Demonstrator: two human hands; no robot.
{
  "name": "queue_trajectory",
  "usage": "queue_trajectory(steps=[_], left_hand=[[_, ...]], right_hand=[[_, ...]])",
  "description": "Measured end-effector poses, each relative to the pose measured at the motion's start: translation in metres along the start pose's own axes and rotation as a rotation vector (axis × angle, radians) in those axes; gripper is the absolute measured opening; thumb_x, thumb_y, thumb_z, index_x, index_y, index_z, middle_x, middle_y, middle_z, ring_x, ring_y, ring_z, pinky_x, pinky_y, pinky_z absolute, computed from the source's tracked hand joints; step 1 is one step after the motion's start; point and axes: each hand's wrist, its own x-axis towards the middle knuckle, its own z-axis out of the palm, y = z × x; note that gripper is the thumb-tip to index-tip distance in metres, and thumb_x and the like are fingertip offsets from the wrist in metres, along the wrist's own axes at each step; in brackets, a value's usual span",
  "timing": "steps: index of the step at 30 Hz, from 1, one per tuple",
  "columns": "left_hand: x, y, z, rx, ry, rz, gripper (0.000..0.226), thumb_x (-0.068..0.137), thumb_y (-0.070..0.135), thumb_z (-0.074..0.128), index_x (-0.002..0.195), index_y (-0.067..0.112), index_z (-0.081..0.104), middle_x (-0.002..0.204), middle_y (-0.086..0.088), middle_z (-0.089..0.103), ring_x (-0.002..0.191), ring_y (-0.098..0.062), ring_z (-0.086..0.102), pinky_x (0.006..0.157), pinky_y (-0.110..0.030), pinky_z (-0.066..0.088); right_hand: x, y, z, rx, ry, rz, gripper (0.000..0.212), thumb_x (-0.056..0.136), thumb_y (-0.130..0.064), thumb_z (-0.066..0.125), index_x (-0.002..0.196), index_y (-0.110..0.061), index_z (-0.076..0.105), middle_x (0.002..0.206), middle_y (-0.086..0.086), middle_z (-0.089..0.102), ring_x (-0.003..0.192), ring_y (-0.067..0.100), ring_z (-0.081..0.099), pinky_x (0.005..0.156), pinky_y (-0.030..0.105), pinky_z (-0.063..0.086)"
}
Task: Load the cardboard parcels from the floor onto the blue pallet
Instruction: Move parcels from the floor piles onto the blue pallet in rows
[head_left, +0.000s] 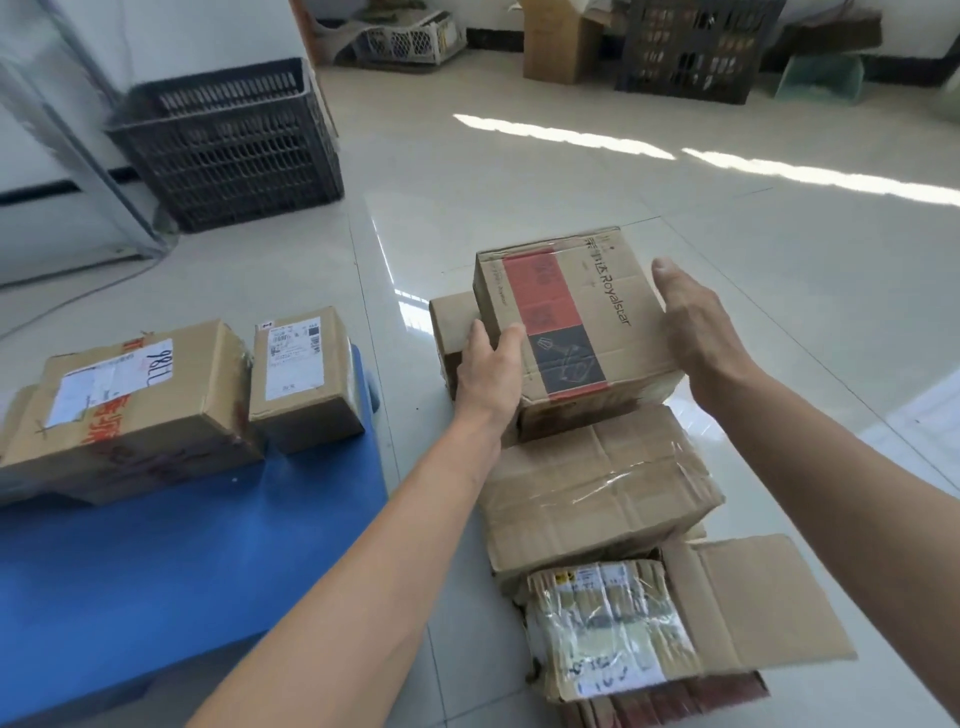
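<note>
Both bare arms reach forward; the left hand (491, 371) and right hand (698, 325) press inward, fingers extended, palms facing.

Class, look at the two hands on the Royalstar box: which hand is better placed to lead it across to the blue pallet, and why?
Probably the left hand. It grips the edge of the Royalstar box that faces the blue pallet, which lies on that side. The right hand presses the far edge, so it would follow and steady.

Both hands clasp a brown cardboard parcel with a red and black printed band (576, 317), left hand (491, 371) and right hand (698, 325) on opposite sides. It seems to rest on other parcels. Two labelled cardboard parcels (306, 379) sit on the blue pallet (156, 561).
</note>
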Motion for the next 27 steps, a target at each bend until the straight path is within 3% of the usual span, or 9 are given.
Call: queue_trajectory(steps=[3, 4, 9, 12, 16, 18, 20, 23, 27], left_hand=[[0.002, -0.003, 0.004, -0.033, 0.015, -0.039, 0.049, 0.104, 0.049, 0.043, 0.15, 0.033, 0.043, 0.137, 0.011, 0.06, 0.13, -0.014, 0.052, 0.119, -0.041, 0.035], [0.002, -0.004, 0.004, -0.04, 0.009, -0.055, 0.054, 0.105, 0.05, 0.043, 0.155, 0.031, 0.04, 0.143, 0.009, 0.059, 0.133, -0.014, 0.051, 0.12, -0.04, 0.034], [-0.002, -0.007, 0.004, -0.078, -0.038, -0.032, 0.046, 0.108, 0.046, 0.038, 0.147, 0.027, 0.053, 0.132, 0.005, 0.07, 0.124, -0.015, 0.063, 0.114, -0.044, 0.045], [-0.004, -0.004, -0.007, -0.07, -0.027, -0.009, 0.05, 0.108, 0.05, 0.037, 0.149, 0.026, 0.048, 0.133, 0.002, 0.068, 0.126, -0.016, 0.062, 0.111, -0.043, 0.046], [-0.018, 0.01, -0.038, -0.041, -0.008, 0.084, 0.046, 0.108, 0.05, 0.034, 0.142, 0.029, 0.055, 0.132, 0.004, 0.068, 0.123, -0.013, 0.062, 0.104, -0.035, 0.048], [-0.026, 0.016, -0.06, -0.026, 0.009, 0.132, 0.047, 0.108, 0.052, 0.03, 0.135, 0.029, 0.062, 0.124, 0.006, 0.073, 0.117, -0.011, 0.066, 0.095, -0.03, 0.049], [-0.037, 0.021, -0.087, -0.012, 0.056, 0.159, 0.052, 0.109, 0.055, 0.028, 0.132, 0.028, 0.065, 0.121, 0.006, 0.075, 0.115, -0.013, 0.068, 0.102, -0.036, 0.05], [-0.056, 0.024, -0.131, 0.006, 0.08, 0.188, 0.057, 0.108, 0.059, 0.026, 0.141, 0.029, 0.061, 0.137, 0.007, 0.067, 0.131, -0.014, 0.059, 0.118, -0.042, 0.04], [-0.087, 0.018, -0.192, 0.05, 0.098, 0.166, 0.059, 0.106, 0.064, 0.026, 0.141, 0.033, 0.062, 0.139, 0.011, 0.066, 0.134, -0.013, 0.055, 0.12, -0.042, 0.037]], right_hand=[[0.01, 0.009, -0.001, 0.072, -0.037, 0.124, 0.05, 0.103, -0.054, 0.035, 0.092, -0.02, 0.069, 0.077, -0.012, 0.076, 0.063, 0.003, 0.071, 0.045, 0.016, 0.047], [0.011, 0.013, -0.001, 0.078, -0.041, 0.135, 0.049, 0.104, -0.053, 0.036, 0.091, -0.021, 0.071, 0.073, -0.015, 0.075, 0.058, 0.0, 0.069, 0.041, 0.014, 0.044], [0.012, 0.012, 0.002, 0.143, -0.051, 0.113, 0.047, 0.103, -0.049, 0.042, 0.083, -0.019, 0.072, 0.068, -0.014, 0.074, 0.051, 0.001, 0.067, 0.038, 0.014, 0.042], [0.006, 0.006, 0.01, 0.142, -0.055, 0.084, 0.045, 0.105, -0.047, 0.041, 0.091, -0.019, 0.073, 0.074, -0.014, 0.076, 0.058, 0.001, 0.07, 0.043, 0.015, 0.047], [-0.012, -0.022, 0.022, 0.094, -0.063, 0.007, 0.047, 0.105, -0.051, 0.037, 0.095, -0.022, 0.073, 0.081, -0.016, 0.077, 0.063, -0.001, 0.069, 0.059, 0.026, 0.05], [-0.024, -0.035, 0.032, 0.095, -0.073, -0.043, 0.048, 0.105, -0.051, 0.036, 0.093, -0.022, 0.073, 0.083, -0.016, 0.077, 0.066, -0.002, 0.07, 0.061, 0.027, 0.05], [-0.039, -0.05, 0.048, 0.128, -0.111, -0.072, 0.048, 0.104, -0.052, 0.038, 0.098, -0.021, 0.074, 0.09, -0.013, 0.078, 0.078, 0.004, 0.073, 0.068, 0.031, 0.057], [-0.066, -0.069, 0.077, 0.184, -0.183, -0.071, 0.048, 0.101, -0.056, 0.041, 0.106, -0.021, 0.074, 0.101, -0.007, 0.079, 0.097, 0.017, 0.073, 0.092, 0.045, 0.057], [-0.1, -0.08, 0.118, 0.216, -0.266, -0.041, 0.044, 0.101, -0.055, 0.045, 0.105, -0.022, 0.074, 0.097, -0.012, 0.079, 0.098, 0.015, 0.072, 0.089, 0.042, 0.056]])
